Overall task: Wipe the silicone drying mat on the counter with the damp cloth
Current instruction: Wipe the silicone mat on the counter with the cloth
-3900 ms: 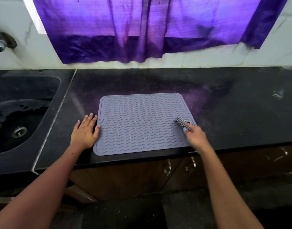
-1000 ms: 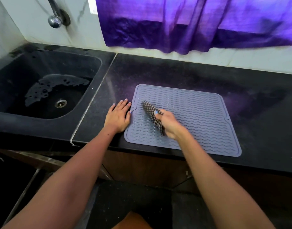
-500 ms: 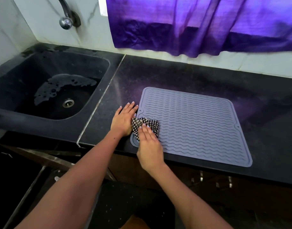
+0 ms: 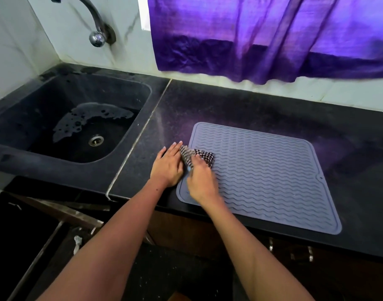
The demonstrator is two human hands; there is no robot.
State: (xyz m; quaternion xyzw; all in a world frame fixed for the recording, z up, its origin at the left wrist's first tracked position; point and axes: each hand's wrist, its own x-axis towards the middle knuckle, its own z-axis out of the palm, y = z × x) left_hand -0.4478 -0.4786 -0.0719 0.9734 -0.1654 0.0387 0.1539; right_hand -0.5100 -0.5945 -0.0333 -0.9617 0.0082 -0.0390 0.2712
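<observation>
Counter [image 4: 240, 105]: one mat [image 4: 262, 170]; right hand [image 4: 200, 181] apparently gripping one cloth [image 4: 202, 157]; left hand [image 4: 167, 166] flat.

head-worn view, angled down, close over counter [image 4: 229, 109]

Two bare arms come up from the bottom of the picture. No sleeves show on them, and there is no watch, ring or band on either one. The left hand [image 4: 167, 168] has short nails with a pale, light polish on them. The right hand [image 4: 201, 181] looks a bit blurry, so its nails are hard to see.
</observation>
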